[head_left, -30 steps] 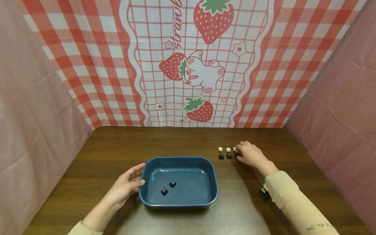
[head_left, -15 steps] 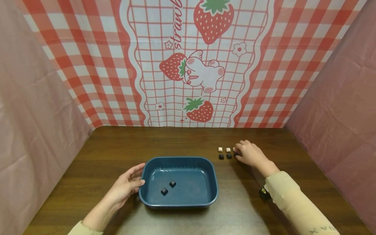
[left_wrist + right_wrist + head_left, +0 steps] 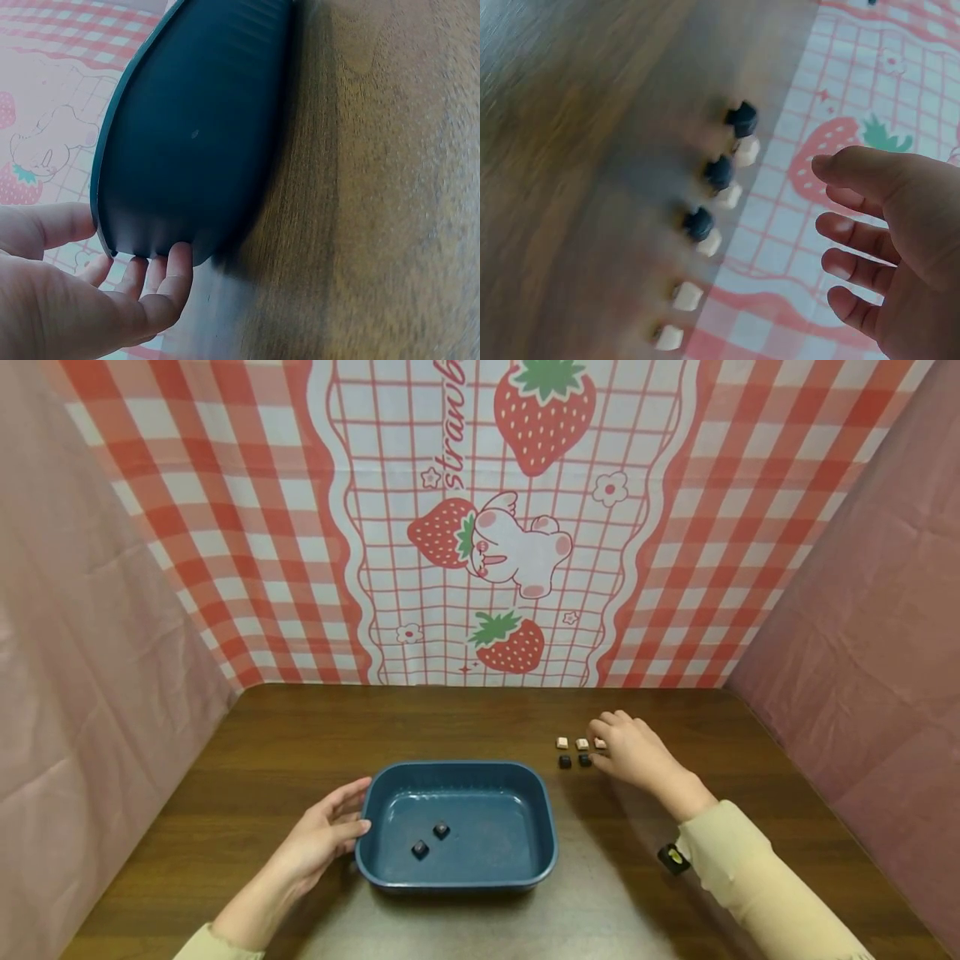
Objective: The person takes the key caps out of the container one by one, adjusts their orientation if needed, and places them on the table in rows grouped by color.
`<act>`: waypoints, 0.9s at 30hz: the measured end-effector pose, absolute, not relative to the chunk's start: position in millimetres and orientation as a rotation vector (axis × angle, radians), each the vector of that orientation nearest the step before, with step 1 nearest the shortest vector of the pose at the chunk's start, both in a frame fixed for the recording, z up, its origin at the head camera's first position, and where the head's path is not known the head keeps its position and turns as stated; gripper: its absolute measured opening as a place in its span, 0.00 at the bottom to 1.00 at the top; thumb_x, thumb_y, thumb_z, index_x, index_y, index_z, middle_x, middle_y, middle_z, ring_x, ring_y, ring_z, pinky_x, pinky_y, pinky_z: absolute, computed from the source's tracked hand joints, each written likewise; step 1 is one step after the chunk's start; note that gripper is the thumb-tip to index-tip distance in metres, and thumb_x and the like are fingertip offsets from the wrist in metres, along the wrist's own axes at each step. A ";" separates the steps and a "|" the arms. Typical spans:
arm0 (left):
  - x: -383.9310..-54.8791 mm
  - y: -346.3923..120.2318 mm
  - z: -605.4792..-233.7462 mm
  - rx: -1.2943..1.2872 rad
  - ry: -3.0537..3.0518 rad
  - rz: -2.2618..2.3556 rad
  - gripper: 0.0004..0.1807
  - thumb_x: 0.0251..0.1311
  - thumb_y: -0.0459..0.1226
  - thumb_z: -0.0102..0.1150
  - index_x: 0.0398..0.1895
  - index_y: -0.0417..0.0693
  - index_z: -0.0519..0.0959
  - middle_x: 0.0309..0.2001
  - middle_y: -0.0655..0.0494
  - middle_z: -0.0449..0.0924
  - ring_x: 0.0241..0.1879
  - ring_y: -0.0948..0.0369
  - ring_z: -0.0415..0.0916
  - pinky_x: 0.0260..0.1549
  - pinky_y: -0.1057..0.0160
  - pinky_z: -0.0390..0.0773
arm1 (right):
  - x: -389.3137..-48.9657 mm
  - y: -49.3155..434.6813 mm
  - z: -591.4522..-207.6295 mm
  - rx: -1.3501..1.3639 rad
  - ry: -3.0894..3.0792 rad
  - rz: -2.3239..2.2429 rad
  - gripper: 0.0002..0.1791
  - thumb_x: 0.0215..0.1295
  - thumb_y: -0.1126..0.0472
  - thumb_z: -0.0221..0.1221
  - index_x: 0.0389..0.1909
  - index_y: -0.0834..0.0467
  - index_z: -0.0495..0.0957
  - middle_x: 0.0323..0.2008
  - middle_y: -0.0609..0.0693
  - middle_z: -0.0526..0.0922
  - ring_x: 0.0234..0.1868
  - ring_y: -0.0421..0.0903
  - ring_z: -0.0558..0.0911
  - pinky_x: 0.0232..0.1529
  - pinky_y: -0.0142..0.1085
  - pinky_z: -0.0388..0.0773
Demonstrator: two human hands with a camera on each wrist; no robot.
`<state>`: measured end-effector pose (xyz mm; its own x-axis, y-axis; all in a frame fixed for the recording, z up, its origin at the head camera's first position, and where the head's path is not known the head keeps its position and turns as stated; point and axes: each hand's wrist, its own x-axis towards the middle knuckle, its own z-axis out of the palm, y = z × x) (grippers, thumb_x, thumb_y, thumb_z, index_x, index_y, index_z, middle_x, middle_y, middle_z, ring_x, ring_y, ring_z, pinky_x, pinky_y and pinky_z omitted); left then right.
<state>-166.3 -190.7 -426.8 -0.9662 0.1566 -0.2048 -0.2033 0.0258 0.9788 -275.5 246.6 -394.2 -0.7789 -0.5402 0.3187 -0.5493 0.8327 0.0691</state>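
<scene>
My left hand (image 3: 318, 835) grips the left end of a blue plastic tub (image 3: 551, 827), thumb at the rim and fingers against the outer wall (image 3: 187, 135). Two black keycaps (image 3: 441, 830) lie inside the tub. Over the right end of two short rows of keycaps hovers my right hand (image 3: 637, 752), fingers loosely spread with nothing between them. Black keycaps (image 3: 565, 762) form the near row, pale keycaps (image 3: 562, 743) the far one. In the right wrist view, three black keycaps (image 3: 718, 172) and several pale keycaps (image 3: 686, 295) stand on the table beside my right hand (image 3: 907, 240).
The wooden table (image 3: 300, 727) bears the tub and the keycap rows. A red checked strawberry cloth (image 3: 487, 527) hangs along the back, and pink cloth (image 3: 847, 610) closes off both sides. The tub's right wall stands between its inside and the keycap rows.
My right hand has shifted slightly left and up, its fingers parting from the black keycap they were at. My left hand and the tub have stayed still.
</scene>
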 end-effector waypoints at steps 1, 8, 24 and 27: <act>-166.3 -190.6 -426.9 -0.050 2.046 2.031 0.34 0.59 0.25 0.52 0.70 0.40 0.56 0.65 0.34 0.60 0.53 0.53 0.70 0.41 0.60 0.78 | -274.2 244.6 -392.3 0.823 -2.690 0.037 0.13 0.46 0.58 0.70 0.29 0.54 0.76 0.29 0.48 0.76 0.32 0.48 0.72 0.26 0.39 0.66; -166.1 -190.8 -428.5 -0.018 2.033 2.038 0.34 0.60 0.25 0.51 0.71 0.38 0.55 0.65 0.33 0.59 0.52 0.54 0.71 0.40 0.60 0.78 | -263.1 229.3 -378.8 0.843 -2.646 0.045 0.14 0.45 0.56 0.71 0.30 0.53 0.75 0.31 0.48 0.76 0.32 0.48 0.72 0.28 0.40 0.67; -166.2 -190.3 -427.2 -0.039 2.044 2.044 0.34 0.59 0.24 0.52 0.70 0.40 0.57 0.65 0.34 0.61 0.52 0.53 0.71 0.41 0.60 0.78 | -232.8 190.9 -357.1 0.859 -2.572 0.147 0.15 0.46 0.56 0.70 0.33 0.53 0.77 0.34 0.47 0.77 0.37 0.47 0.73 0.34 0.42 0.68; -165.9 -190.3 -426.6 -0.041 2.042 2.042 0.34 0.59 0.24 0.52 0.70 0.40 0.57 0.65 0.34 0.61 0.52 0.53 0.71 0.41 0.60 0.78 | -227.2 183.3 -353.6 0.850 -2.574 0.149 0.15 0.46 0.55 0.69 0.35 0.53 0.77 0.34 0.47 0.77 0.37 0.47 0.73 0.34 0.41 0.68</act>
<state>-165.9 -190.3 -426.6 -0.9677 0.1573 -0.1969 -0.1969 0.0158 0.9803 -227.2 183.3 -353.6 -0.7231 -0.5443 0.4252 -0.5897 0.8071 0.0304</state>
